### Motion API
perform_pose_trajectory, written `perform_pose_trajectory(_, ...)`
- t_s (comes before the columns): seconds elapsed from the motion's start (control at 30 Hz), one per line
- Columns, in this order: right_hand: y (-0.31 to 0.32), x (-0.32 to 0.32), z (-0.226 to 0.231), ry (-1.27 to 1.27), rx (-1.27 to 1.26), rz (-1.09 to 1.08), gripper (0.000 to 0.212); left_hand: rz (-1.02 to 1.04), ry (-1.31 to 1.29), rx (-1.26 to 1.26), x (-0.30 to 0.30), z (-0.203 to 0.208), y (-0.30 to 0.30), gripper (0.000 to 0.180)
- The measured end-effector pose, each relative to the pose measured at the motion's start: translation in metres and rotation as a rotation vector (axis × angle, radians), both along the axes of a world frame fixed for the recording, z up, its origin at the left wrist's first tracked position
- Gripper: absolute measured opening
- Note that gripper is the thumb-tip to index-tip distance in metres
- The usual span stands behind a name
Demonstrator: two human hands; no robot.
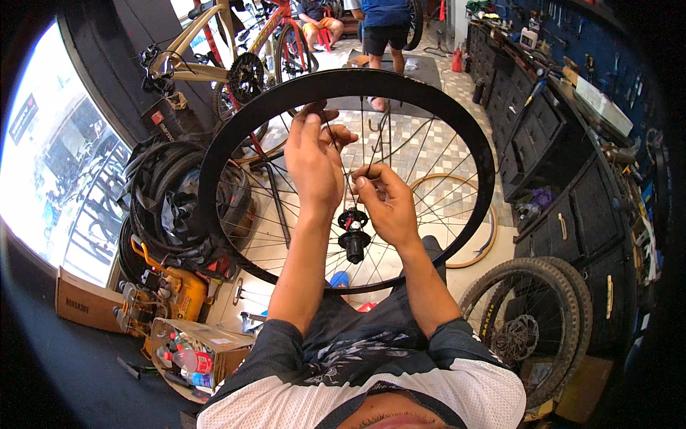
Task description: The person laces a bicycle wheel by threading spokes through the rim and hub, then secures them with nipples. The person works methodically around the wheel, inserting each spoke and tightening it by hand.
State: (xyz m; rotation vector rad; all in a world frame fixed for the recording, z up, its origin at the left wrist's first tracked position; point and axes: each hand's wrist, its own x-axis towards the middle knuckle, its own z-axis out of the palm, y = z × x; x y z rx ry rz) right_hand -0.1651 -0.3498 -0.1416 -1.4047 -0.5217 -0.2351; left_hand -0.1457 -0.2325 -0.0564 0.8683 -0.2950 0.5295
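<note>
Black and deep-sectioned, the rim (214, 154) stands upright on the person's lap, with the hub (353, 232) hanging at its centre. It looks like wheel lacing or spoke work partway through. Many spokes (429, 207) already run from the hub to the rim, mostly on the side right of the hub and below it, though I cannot tell whether every hole is filled.

Just above and left of the hub, the left hand (314, 161) is raised with its fingers pinched together on a thin spoke near the top of the rim. The right hand (386, 204), just right of the hub, is closed, thumb against forefinger, on another spoke or its end. Which part it grips is too small to tell.

By my count there is one rim in hand, one hub and two hands at work. A bare hoop (486, 239) lies on the floor beyond the hub. One knobbly-tyred wheel (532, 325) leans lower right of it, and a pile of tyres (168, 207) sits to its left. Two bicycles (229, 53) stand further back.
</note>
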Motion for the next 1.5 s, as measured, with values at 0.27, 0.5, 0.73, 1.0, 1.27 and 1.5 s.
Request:
perform_pose_trajectory(0.27, -0.002, -0.005, -0.014, -0.175, 0.268, -0.107, 0.07, 0.687, -0.35, 0.844, -0.033, -0.014, -0.025, 0.05)
perform_pose_trajectory(0.5, -0.007, -0.008, -0.022, -0.167, 0.23, -0.178, 0.079, 0.107, -0.019, 0.707, 0.012, -0.005, -0.042, 0.042)
perform_pose_trajectory(0.73, -0.011, 0.002, -0.026, -0.155, 0.278, -0.09, 0.071, -0.078, 0.077, 0.599, 0.037, 0.005, -0.047, 0.031)
perform_pose_trajectory(1.0, -0.005, 0.007, -0.03, -0.135, 0.374, -0.048, 0.067, -0.066, 0.117, 0.603, 0.038, 0.005, -0.044, 0.029)
perform_pose_trajectory(1.27, -0.006, 0.007, -0.028, -0.138, 0.415, -0.026, 0.063, -0.045, 0.149, 0.572, 0.038, 0.008, -0.049, 0.026)
perform_pose_trajectory(1.5, -0.006, 0.005, -0.026, -0.138, 0.427, -0.027, 0.059, -0.051, 0.163, 0.537, 0.036, 0.01, -0.049, 0.024)
